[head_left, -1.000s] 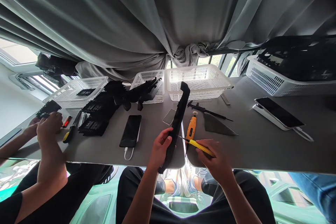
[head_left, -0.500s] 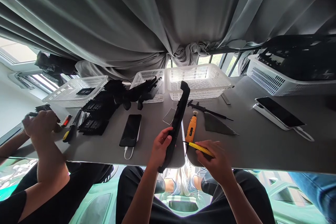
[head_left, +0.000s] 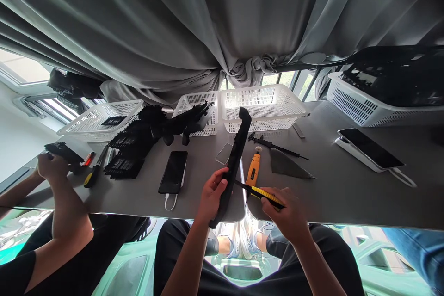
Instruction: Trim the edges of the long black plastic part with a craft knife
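Note:
A long black plastic part [head_left: 237,150] with a hooked top end stands tilted over the table's front edge. My left hand [head_left: 214,194] is closed round its lower half, thumb on the near face. In my right hand [head_left: 287,210] is a yellow and black utility knife [head_left: 265,195], pinched between thumb and fingers. The knife's dark tip points left and reaches the right side of the black part; whether it touches I cannot tell. Just beyond the knife lies an orange rotary tool [head_left: 253,170] with a pale round disc at its end.
Black calipers [head_left: 274,144] and a flat grey triangular piece [head_left: 289,165] lie to the right. Two phones lie on the table, one at left [head_left: 172,172], one at right [head_left: 371,148]. White baskets [head_left: 263,122] line the back. Black parts [head_left: 130,148] pile at left, near a co-worker's hands [head_left: 53,166].
My right hand has turned the knife slightly, its tip moving left and up to the black part. My left hand stays put. The co-worker's hands have shifted a little.

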Tool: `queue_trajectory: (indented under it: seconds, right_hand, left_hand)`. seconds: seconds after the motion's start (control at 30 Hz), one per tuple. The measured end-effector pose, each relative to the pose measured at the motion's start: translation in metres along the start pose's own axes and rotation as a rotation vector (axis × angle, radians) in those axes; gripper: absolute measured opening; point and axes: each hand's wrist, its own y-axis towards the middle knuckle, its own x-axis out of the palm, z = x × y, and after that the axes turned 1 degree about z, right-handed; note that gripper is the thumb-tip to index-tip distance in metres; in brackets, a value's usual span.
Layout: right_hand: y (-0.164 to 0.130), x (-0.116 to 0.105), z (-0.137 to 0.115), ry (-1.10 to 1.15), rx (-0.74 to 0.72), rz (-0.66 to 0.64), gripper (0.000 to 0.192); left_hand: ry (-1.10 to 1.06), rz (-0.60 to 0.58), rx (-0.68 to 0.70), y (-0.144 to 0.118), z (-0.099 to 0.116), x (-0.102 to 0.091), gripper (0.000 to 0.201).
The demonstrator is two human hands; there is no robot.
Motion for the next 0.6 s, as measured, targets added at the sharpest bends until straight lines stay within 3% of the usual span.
queue_trajectory:
  seconds: [0.2, 0.4, 0.6]
  right_hand:
    - [0.0044, -0.0040, -0.0071, -0.007, -0.121, 0.033, 0.021]
    - [0.0046, -0.0057, -0.0089, 0.033, -0.233, 0.020, 0.016]
    - [0.0047, -0.0011, -0.0050, -0.003, -0.195, -0.003, 0.018]
  left_hand:
    - [-0.077, 0.051, -0.029, 0.0042, -0.0053, -0.0005, 0.071]
    - [-0.137, 0.077, 0.001, 0.0050, -0.0095, -0.0013, 0.054]
    - [-0.183, 0.069, -0.015, 0.0043, -0.0078, -0.0010, 0.046]
